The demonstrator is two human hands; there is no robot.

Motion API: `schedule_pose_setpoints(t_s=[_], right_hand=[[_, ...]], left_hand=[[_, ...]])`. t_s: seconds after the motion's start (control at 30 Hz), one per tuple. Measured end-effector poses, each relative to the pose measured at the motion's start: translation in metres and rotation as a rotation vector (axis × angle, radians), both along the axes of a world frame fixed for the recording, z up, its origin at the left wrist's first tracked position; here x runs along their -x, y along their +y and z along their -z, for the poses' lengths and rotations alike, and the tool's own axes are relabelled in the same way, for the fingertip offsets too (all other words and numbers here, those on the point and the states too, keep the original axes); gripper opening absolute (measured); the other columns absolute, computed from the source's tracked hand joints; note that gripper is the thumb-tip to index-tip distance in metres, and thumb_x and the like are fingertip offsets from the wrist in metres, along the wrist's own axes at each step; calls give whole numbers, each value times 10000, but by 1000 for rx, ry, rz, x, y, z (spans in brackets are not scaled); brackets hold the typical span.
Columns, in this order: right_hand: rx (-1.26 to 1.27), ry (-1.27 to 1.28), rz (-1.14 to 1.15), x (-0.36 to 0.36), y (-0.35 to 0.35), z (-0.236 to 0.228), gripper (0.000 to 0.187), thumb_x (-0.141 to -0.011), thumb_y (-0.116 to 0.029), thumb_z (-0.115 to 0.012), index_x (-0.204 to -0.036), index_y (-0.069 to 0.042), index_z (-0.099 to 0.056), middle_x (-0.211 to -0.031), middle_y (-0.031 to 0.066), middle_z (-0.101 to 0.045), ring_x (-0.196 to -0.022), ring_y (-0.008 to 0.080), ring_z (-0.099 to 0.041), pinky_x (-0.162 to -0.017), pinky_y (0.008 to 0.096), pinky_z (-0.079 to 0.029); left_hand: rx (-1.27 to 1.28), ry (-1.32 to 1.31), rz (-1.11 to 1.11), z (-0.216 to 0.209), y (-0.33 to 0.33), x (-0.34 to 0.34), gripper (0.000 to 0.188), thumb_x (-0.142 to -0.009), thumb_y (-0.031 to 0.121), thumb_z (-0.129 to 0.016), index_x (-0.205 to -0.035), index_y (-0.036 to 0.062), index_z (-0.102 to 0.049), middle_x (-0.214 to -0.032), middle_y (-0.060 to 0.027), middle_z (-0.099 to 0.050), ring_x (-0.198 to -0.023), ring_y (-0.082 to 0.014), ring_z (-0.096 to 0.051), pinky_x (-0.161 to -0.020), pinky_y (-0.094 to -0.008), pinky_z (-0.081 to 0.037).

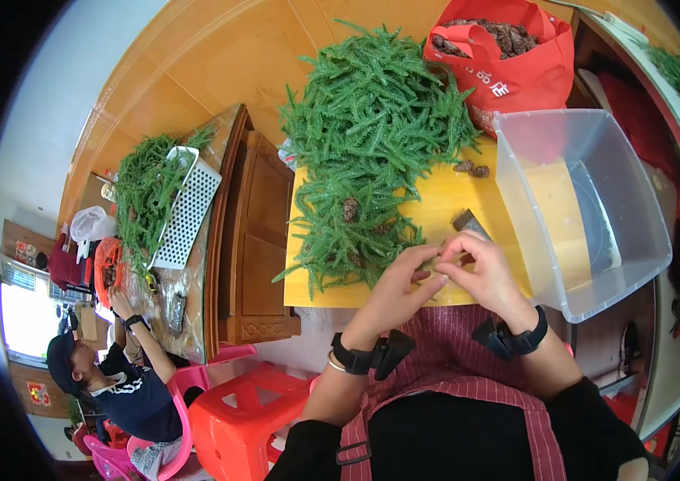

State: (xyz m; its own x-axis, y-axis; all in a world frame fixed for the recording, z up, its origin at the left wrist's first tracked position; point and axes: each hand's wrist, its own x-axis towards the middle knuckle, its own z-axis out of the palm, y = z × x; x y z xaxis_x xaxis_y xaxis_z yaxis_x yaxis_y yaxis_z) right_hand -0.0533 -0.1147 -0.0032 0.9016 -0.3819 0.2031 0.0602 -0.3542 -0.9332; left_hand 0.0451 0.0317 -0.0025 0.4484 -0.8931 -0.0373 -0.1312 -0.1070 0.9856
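Striped apron (454, 353) just below the yellow board (445, 194), both hands meeting above the board's near edge.
At that edge, the right hand (478, 268) seems to pinch a thin piece (438, 261) too small to identify; the left hand (405, 282) curls close, its grip impossible to tell. Green sprigs (372, 112) heap on the board's left side, some overhanging; a clear bin (622, 290) stands at its right. A loose pinch could drop the piece off the board; a brushing forearm could drag sprigs down.

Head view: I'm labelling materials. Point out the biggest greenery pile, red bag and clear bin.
Biggest greenery pile (372, 116), head view: upper middle.
Red bag (534, 85), head view: front wall.
Clear bin (564, 138), head view: far wall.
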Motion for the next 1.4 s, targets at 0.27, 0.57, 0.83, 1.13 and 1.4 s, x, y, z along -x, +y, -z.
schedule_pose_setpoints(t_s=[0.27, 0.57, 0.83, 1.13, 1.4], right_hand=[[-136, -51, 65, 10, -17, 7, 68, -806, -33, -611, -787, -13, -548, -751, 7, -546, -691, 54, -494, -605, 187, -399], [-174, -54, 14, 24, -16, 18, 53, -825, -45, -588, -856, -5, -604, -753, 5, -543, -677, 55, -510, -596, 188, -403], [-201, -39, -28, 25, -19, 28, 85, -835, -70, -587, -862, 8, -606, -796, 30, -583, -696, 66, -537, -623, 198, -430], [-187, -63, -16, 26, -21, 34, 94, -832, -82, -599, -858, 8, -609, -758, 17, -581, -661, 54, -525, -593, 195, -425], [-186, -62, -18, 26, -21, 30, 109, -815, -98, -619, -846, 6, -619, -754, 70, -593, -631, 116, -565, -589, 234, -454]], left_hand=[[213, -23, -87, -121, -21, -28, 315, -885, 95, -497, -1187, 15, -469, -1118, -88, -556, -1030, -173, -540, -851, -293, -443], [293, 247, -617, -133, -97, -151, 287, -824, 208, -636, -1037, 61, -510, -921, -47, -545, -853, -147, -519, -700, -251, -439], [96, -333, -728, -102, -125, -192, 272, -784, 148, -661, -1010, 35, -560, -772, -11, -578, -675, -87, -521, -575, -234, -420], [-245, -515, -395, -130, -160, -186, 326, -886, 204, -511, -1175, 56, -535, -767, -49, -602, -633, -100, -518, -584, -249, -454], [-342, -626, -502, -127, -161, -201, 310, -864, 283, -546, -969, -5, -593, -844, -108, -607, -592, -159, -600, -534, -290, -503]])
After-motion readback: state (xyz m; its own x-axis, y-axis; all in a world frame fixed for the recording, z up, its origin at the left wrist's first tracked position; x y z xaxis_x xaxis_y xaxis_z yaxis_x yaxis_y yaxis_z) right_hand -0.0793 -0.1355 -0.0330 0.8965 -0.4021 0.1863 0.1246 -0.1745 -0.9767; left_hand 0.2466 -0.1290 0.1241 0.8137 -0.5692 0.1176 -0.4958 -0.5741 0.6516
